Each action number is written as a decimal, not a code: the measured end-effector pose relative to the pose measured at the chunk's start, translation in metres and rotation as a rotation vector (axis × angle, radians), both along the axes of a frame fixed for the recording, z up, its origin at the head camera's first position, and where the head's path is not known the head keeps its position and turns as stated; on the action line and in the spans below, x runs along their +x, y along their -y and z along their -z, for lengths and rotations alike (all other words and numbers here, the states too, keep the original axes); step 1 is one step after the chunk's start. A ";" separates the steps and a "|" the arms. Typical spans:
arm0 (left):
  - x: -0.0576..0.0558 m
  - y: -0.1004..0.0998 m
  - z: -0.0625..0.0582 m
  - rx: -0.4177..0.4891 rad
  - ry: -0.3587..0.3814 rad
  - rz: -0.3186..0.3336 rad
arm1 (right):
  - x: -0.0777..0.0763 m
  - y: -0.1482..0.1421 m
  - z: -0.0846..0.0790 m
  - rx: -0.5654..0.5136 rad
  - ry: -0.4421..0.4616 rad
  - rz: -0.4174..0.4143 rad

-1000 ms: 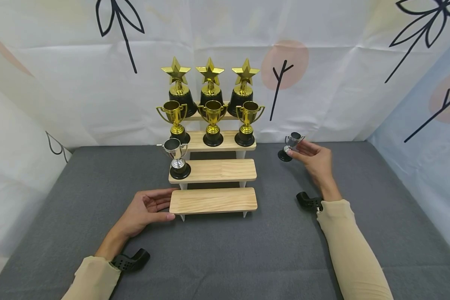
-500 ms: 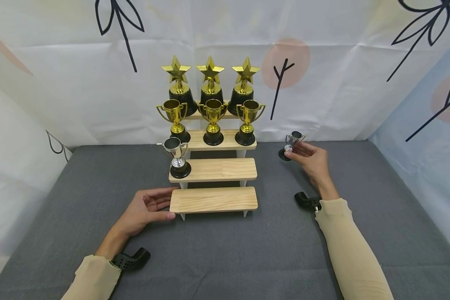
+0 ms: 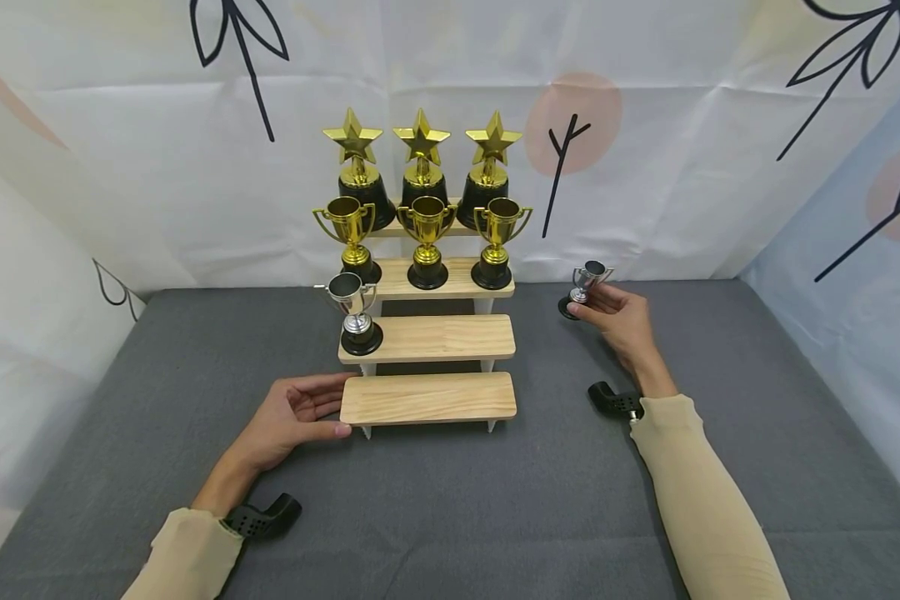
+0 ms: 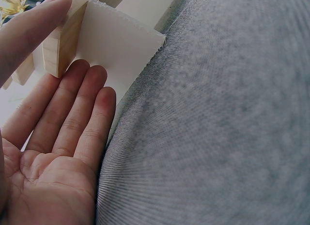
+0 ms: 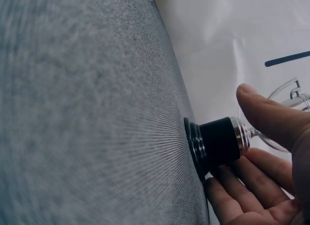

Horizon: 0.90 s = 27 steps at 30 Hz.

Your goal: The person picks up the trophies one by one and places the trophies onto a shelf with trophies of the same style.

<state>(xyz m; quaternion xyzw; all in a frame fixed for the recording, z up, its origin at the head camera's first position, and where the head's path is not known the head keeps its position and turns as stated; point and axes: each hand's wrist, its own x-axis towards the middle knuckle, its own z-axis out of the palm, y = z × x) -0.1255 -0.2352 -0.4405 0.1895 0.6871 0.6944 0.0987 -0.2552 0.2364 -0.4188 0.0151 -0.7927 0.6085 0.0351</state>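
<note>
My left hand is at the left end of a stepped wooden display stand. Its straight fingers lie beside the lowest plank's end and white side support, with the thumb at the front corner. To the right, my right hand holds a small silver trophy cup on a black base, thumb on one side, fingers on the other. In the right wrist view the trophy's black base stands on the grey cloth. Another silver trophy cup stands at the left of the second step from the bottom.
Gold cup trophies stand in a row on the step above, and gold star trophies on the top step. A white patterned backdrop rises behind the grey cloth-covered table.
My right hand has shifted slightly left, its thumb further across the silver trophy cup's stem. The cup keeps its place. My left hand stays at the stand; the head view tilts slightly.
</note>
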 end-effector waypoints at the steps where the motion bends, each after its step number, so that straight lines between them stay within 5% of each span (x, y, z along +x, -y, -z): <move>1: 0.000 0.000 0.000 0.000 0.001 -0.001 | 0.000 0.000 0.000 0.000 -0.001 -0.005; 11: 0.000 -0.001 -0.001 -0.006 0.011 -0.008 | 0.000 0.001 0.000 0.052 -0.020 -0.037; 27: 0.000 -0.001 -0.002 -0.012 0.000 -0.011 | -0.004 0.005 0.007 0.080 -0.053 0.067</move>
